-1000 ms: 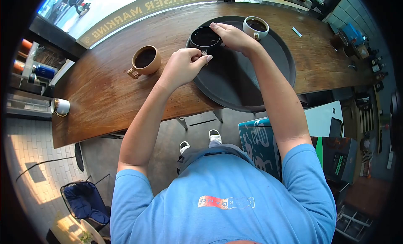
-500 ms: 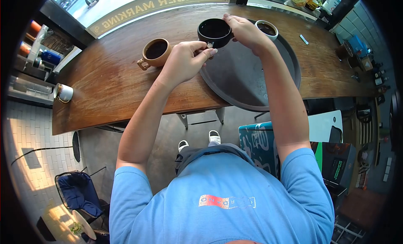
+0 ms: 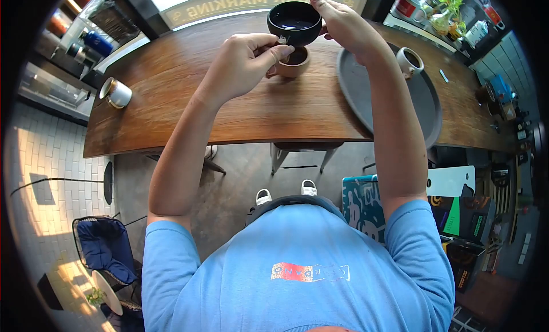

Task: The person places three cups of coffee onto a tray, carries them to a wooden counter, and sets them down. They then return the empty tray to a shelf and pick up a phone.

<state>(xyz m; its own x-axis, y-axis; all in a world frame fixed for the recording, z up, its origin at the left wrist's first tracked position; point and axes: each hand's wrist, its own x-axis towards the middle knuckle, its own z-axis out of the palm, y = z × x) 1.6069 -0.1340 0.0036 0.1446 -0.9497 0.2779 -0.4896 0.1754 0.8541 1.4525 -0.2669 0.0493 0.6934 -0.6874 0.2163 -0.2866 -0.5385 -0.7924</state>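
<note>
A black cup [image 3: 294,32] with dark liquid inside is held up between both hands over the wooden table. My left hand [image 3: 251,63] pinches the cup at its near left side. On the right side of the cup, my right hand [image 3: 343,23] grips the rim and wall. Just behind my left fingertips and below the black cup stands a tan cup [image 3: 294,66] with dark liquid, partly hidden. A round grey tray [image 3: 366,92] lies to the right, partly under my right forearm, with a white cup of dark liquid [image 3: 410,63] on it.
A white and brown cup [image 3: 116,93] stands at the table's left end. A small white stick [image 3: 444,76] lies right of the tray. The wooden table [image 3: 229,123] has its near edge before me, with a stool [image 3: 303,155] below. Shelves with plants are at the back right.
The black cup, held in both hands, has moved left away from the tray and is now over the tan cup. The camera view has shifted too.
</note>
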